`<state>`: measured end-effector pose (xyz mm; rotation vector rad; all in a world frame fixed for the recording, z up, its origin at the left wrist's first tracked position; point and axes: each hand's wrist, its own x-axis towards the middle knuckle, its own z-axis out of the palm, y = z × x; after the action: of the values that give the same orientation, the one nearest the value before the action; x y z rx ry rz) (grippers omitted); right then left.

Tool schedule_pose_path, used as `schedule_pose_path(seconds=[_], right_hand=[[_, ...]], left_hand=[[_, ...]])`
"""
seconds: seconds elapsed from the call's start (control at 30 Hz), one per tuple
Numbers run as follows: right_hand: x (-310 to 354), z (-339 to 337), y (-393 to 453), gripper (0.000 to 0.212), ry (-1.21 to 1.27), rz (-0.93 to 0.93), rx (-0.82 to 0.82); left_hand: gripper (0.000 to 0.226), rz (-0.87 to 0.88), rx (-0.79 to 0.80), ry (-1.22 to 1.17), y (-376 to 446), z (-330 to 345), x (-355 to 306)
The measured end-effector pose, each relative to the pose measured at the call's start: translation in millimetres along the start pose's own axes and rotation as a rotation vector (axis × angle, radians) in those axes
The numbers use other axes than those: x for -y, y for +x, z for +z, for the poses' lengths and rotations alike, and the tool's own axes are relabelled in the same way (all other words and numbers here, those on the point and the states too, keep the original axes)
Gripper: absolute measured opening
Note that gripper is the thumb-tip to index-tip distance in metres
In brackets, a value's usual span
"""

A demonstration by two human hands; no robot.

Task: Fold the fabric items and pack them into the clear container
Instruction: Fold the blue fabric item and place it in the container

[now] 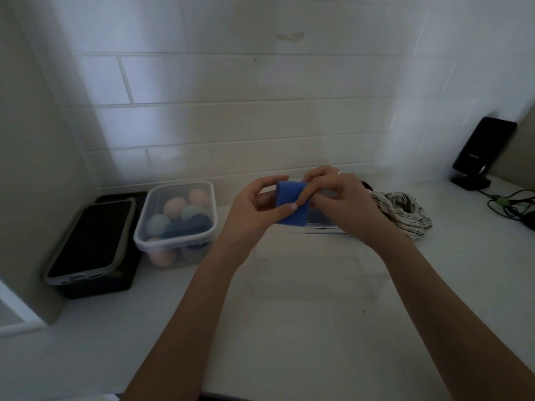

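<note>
Two hands pinch a small blue fabric piece (291,206) above the worktop (289,328): left hand (254,206) w/ thumb on its front, right hand (338,198) gripping the right edge. Clear container (176,221) sits left, holding rolled pastel items. Striped cloth (402,212) lies right, behind the wrist.

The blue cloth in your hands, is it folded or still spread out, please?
Folded: the blue cloth is a small compact rectangle pinched between the left hand and right hand.

Dim room, soft overall. Pale bluish light falls in bands on the tiled wall (231,117); the counter (289,328) lies in grey shadow. Straight lines bow near the edges.
</note>
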<state>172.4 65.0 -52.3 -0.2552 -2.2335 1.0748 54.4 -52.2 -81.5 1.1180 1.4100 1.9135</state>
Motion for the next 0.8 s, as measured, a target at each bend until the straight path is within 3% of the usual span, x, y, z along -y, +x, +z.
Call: schedule_pose_path(seconds=[0.13, 0.2, 0.27, 0.43, 0.57, 0.8], right_hand=[[6.9, -4.0, 0.8, 0.016, 0.210, 0.144, 0.025], [7.3, -4.7, 0.1, 0.009, 0.146, 0.155, 0.103], [6.4, -2.7, 0.2, 0.021, 0.047, 0.140, 0.141], [8.5, -1.1, 2.6, 0.013, 0.031, 0.091, 0.081], [8.5, -1.1, 3.7, 0.013, 0.096, 0.123, 0.004], [9.4, 1.9, 4.7, 0.004, -0.069, -0.009, 0.090]], left_hand=[[0.044, 0.021, -0.018, 0.053, -1.3, -2.0, 0.0], [0.044, 0.021, -0.010, 0.046, -1.5, -1.8, -0.2], [0.045, 0.011, -0.006, 0.033, -2.8, -1.6, -1.4], [0.047, 0.019, -0.052, 0.173, -2.0, -1.8, -1.4], [0.023, 0.076, -0.051, 0.432, 2.4, -2.1, 4.8], [0.025, 0.133, -0.017, 0.575, 2.1, -3.5, 11.8]])
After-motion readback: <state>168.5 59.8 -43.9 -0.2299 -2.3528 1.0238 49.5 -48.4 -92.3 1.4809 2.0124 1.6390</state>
